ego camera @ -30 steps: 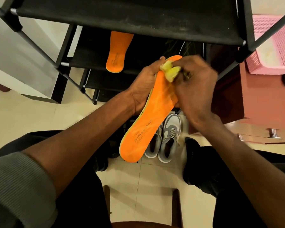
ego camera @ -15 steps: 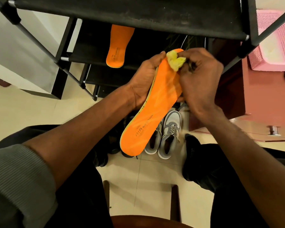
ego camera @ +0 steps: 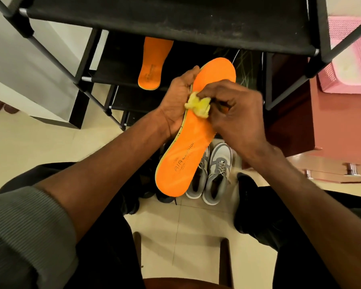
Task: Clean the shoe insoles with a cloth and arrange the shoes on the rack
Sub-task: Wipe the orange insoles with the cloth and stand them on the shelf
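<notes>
An orange insole (ego camera: 188, 147) is held upright at an angle in front of the black shoe rack (ego camera: 167, 19). My left hand (ego camera: 175, 99) grips its left edge near the middle. My right hand (ego camera: 236, 113) pinches a small yellow cloth (ego camera: 198, 104) and presses it on the insole's middle. A second orange insole (ego camera: 152, 63) lies on a lower shelf of the rack. A pair of grey and white sneakers (ego camera: 214, 174) stands on the floor below the held insole, partly hidden by it.
A pink mesh basket (ego camera: 350, 59) sits at the right on a reddish cabinet (ego camera: 329, 130). Dark shoes (ego camera: 165, 198) lie left of the sneakers. A wooden stool edge (ego camera: 181, 282) is at the bottom. My knees in dark trousers flank the tiled floor (ego camera: 179, 224).
My right hand has drawn the yellow cloth down from the insole's toe end to its middle. The toe end now shows bare. The left hand keeps its grip.
</notes>
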